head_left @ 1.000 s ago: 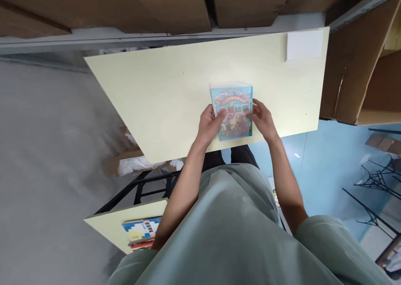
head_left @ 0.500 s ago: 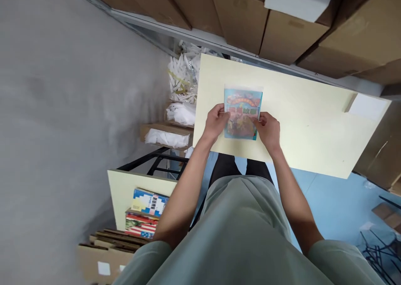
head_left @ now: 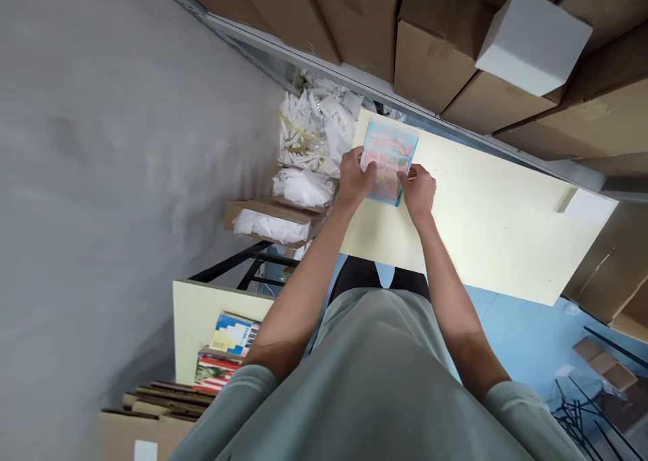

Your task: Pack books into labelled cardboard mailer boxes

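A colourful thin book (head_left: 389, 152), light blue and pink and seemingly in a clear sleeve, is held by its two sides over the pale yellow tabletop (head_left: 470, 211). My left hand (head_left: 356, 176) grips its left edge, thumb on the front. On the opposite edge, my right hand (head_left: 418, 190) pinches lower down, fingers curled behind. The book is slightly tilted, its top leaning right. Its fine print is blurred.
A white block (head_left: 588, 205) sits at the table's right end. Cardboard boxes (head_left: 430, 56) and a white box (head_left: 534, 39) line the shelf ahead. Bags of white pieces (head_left: 316, 120) lie left of the table. Books (head_left: 234, 334) rest on a lower-left board (head_left: 190, 319).
The book has gone from nearly straight to tilted and shifted toward the table's far left corner, both hands moving with it. The camera view has turned slightly.
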Demonstrator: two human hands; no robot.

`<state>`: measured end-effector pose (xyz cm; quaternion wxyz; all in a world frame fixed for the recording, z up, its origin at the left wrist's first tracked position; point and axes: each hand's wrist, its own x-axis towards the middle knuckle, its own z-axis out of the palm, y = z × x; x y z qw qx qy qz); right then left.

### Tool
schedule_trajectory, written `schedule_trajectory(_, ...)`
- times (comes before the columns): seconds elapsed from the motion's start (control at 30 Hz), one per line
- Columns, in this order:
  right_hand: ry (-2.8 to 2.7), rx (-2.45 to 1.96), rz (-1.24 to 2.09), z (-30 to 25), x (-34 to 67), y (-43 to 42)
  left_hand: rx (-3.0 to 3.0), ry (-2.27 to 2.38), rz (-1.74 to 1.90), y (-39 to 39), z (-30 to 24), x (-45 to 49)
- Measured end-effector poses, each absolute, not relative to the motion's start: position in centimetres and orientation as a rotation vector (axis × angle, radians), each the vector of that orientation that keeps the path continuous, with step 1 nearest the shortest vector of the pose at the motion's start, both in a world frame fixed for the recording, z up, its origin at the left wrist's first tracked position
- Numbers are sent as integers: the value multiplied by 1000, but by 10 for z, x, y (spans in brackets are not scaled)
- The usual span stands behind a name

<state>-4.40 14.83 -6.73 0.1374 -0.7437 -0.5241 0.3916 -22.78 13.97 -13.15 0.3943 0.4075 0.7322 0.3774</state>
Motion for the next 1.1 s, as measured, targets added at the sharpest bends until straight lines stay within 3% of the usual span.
schedule_trajectory(0.13, -1513, -2167, 1128, -43, -41, 145, 957, 1894, 857, 128, -101, -227)
schedule_trajectory(0.3, -1503, -2042, 1161, 33, -22, 123, 1015, 1801, 838, 96, -23, -229)
schedule_trajectory(0.53, -1556, -1774, 1273, 149, 4, 67, 981, 1711, 1019, 36, 95, -214)
schedule_trajectory(0.7, -1595, -1585, 1459, 186, 3, 27, 947, 1777, 1204, -27, 159, -194)
schedule_trajectory(0.9, -1872, -1266, 1701, 201, -16, -21, 716, 1938, 1355, -122, 195, -178)
schedule_trajectory(1.1, -2077, -1048, 1673, 222, -44, -79, 691, 1936, 1468, -185, 200, -189)
